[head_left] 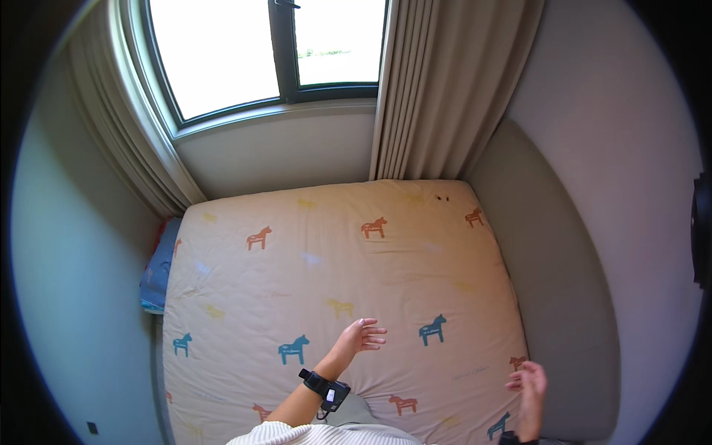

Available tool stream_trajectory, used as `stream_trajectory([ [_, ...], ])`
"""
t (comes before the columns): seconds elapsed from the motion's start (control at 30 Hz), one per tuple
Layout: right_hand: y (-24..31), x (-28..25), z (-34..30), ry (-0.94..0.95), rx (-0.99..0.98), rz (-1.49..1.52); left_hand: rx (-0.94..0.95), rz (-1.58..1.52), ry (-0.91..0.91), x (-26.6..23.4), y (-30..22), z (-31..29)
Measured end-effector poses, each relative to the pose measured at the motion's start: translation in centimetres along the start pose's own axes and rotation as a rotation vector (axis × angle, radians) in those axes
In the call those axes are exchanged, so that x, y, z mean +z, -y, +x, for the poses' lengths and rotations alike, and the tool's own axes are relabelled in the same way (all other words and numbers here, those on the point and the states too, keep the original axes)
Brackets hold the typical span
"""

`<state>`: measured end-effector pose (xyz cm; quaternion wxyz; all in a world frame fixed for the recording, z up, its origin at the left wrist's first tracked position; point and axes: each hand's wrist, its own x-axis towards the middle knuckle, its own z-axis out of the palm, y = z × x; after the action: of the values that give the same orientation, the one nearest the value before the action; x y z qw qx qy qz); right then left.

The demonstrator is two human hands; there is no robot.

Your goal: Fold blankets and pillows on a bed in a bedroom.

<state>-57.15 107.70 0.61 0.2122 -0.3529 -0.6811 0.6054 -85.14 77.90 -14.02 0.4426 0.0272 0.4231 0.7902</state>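
A mattress (245, 297) in a pale peach fitted sheet printed with orange, teal and yellow horses lies in front of me. My left hand (360, 337) hovers over its near middle, fingers stretched and apart, with nothing in it. Close to the right edge of the mattress is my right hand (529, 380), its fingers loosely bent and spread, also holding nothing. Whether either hand touches the sheet I cannot tell. A black strap with a small device (326, 389) is round my left wrist, and part of a dark band shows at the right wrist.
A grey-beige headboard (556, 297) runs along the right side. Folded blue bedding (157, 271) sits at the left edge, by the wall. Behind the mattress are a dark-framed window (285, 52) and beige curtains (445, 89). Two small dark spots (443, 198) show near the far right corner.
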Motion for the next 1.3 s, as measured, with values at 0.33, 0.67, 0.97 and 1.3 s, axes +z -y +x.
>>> stream_trajectory([
  [0.33,2.2,-6.6,-2.0,-0.351,0.043,0.030,-0.019,0.073,0.166,4.8,-4.4,6.3],
  [0.67,-6.8,-7.0,15.6,0.173,0.125,0.205,0.012,0.063,0.118,17.0,-0.7,14.4],
  [0.97,-6.7,-13.8,28.0,0.269,0.182,0.321,0.130,0.194,0.007,25.5,-1.1,22.0],
  [1.3,-7.0,-13.0,36.9,0.224,0.162,0.513,0.070,-0.032,-0.065,23.0,-1.9,29.3],
])
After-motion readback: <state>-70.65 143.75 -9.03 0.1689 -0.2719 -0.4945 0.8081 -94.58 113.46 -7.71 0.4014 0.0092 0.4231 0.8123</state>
